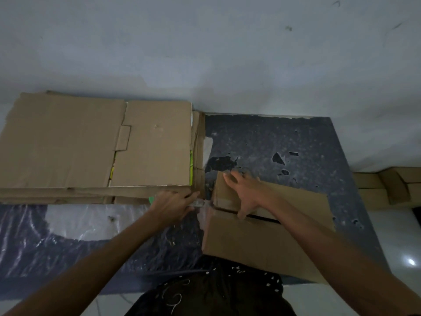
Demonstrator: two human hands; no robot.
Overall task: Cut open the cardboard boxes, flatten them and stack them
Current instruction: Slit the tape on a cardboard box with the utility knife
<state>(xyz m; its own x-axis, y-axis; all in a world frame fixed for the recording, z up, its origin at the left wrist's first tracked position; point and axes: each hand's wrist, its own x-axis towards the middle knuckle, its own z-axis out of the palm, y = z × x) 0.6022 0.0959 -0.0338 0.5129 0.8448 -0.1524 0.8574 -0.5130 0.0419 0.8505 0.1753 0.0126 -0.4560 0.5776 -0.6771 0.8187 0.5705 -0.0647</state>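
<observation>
A dark, worn mat (284,142) covers the floor against a pale wall (205,46), with bare mat showing toward its far right corner. The cardboard box (262,238) sits at the mat's near edge, right of centre, plain brown and still boxy, with a dark slit open between its top flaps. The right hand (245,192) lies spread on the far flap, pressing it and clasping nothing. The left hand (173,206) is closed around a cutter (197,203), its tip at the box's left corner seam. A stack of flattened cardboard (91,147) fills the mat's far left corner, just beside the box. Crinkled clear plastic (75,222) lies along the near left edge. More boxes (387,185) stand beyond the mat's right edge.
</observation>
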